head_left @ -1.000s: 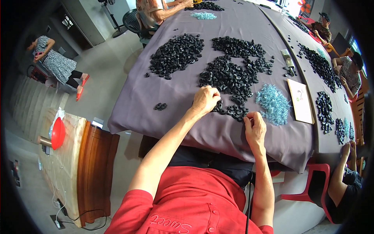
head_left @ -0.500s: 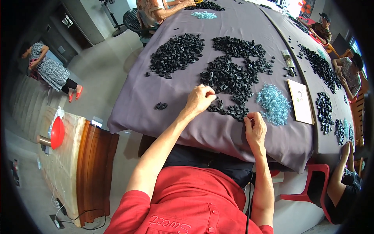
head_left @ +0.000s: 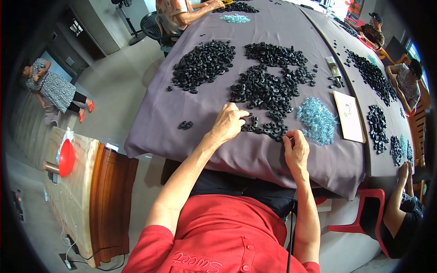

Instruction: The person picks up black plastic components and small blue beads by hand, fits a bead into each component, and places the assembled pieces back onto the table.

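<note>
My left hand (head_left: 229, 123) is over the near edge of a big heap of small black plastic pieces (head_left: 264, 88). Its fingers are drawn together, the fingertips beside a dark piece; what they hold is too small to make out. Close to the table's front edge, my right hand (head_left: 297, 149) is closed in a pinch at the lower right end of the same heap. Whatever is between its thumb and finger is hidden. To the right of the heap lies a pile of pale blue, shiny, spring-like pieces (head_left: 317, 120).
Another black heap (head_left: 204, 66) lies to the left, with a few loose pieces (head_left: 185, 125) nearer me. A white board (head_left: 349, 116) and a tube (head_left: 333, 68) lie on the right of the grey tablecloth (head_left: 159, 104). Other people sit around; one person (head_left: 54, 86) stands at far left.
My left hand has shifted slightly left and down from the heap's edge. My right hand stays nearly in place. The standing person at far left has turned and changed arm position.
</note>
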`<state>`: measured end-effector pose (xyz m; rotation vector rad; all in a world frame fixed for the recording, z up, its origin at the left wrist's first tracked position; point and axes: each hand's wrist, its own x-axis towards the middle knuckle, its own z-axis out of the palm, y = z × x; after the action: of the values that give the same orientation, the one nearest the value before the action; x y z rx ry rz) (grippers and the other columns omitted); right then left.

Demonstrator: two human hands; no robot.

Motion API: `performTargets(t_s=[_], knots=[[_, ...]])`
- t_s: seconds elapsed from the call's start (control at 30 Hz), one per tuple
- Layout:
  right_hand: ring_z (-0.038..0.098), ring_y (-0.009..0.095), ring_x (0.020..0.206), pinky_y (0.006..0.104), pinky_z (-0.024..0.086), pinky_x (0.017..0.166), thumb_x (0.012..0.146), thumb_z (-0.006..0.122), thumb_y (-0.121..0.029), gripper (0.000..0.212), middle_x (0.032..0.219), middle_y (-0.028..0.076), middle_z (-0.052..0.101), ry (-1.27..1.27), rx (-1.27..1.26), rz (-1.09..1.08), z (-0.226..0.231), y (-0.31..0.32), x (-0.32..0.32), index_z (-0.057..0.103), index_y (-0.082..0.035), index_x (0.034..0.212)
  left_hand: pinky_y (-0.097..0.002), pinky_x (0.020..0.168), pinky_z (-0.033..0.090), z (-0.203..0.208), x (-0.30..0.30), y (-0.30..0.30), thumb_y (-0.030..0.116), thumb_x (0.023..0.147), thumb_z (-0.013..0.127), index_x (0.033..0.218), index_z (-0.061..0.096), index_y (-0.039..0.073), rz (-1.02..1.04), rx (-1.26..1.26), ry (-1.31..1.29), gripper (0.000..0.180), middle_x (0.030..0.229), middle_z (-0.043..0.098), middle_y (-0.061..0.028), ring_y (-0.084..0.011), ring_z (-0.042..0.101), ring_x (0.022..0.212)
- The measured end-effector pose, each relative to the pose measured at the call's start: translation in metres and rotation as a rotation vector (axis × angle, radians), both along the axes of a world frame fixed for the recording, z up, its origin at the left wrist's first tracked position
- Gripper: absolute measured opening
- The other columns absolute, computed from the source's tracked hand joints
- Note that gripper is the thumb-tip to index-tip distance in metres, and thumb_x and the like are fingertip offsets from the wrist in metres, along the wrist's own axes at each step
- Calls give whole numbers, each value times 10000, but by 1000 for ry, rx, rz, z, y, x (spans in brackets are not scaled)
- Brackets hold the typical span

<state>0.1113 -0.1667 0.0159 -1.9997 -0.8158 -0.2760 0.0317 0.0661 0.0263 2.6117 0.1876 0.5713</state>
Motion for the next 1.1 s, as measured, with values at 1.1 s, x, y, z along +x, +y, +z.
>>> performTargets(t_s=[1.1], knots=[[606,281,695,335,480,594,785,584,48,125,793,121,583,-22,57,344,32,12,-34,589,-17,892,-200,608,487,-7,-37,-86,-27,803,632,967,630,3,-140,-1170,-108,166,894,591,-3,-52,565,704]])
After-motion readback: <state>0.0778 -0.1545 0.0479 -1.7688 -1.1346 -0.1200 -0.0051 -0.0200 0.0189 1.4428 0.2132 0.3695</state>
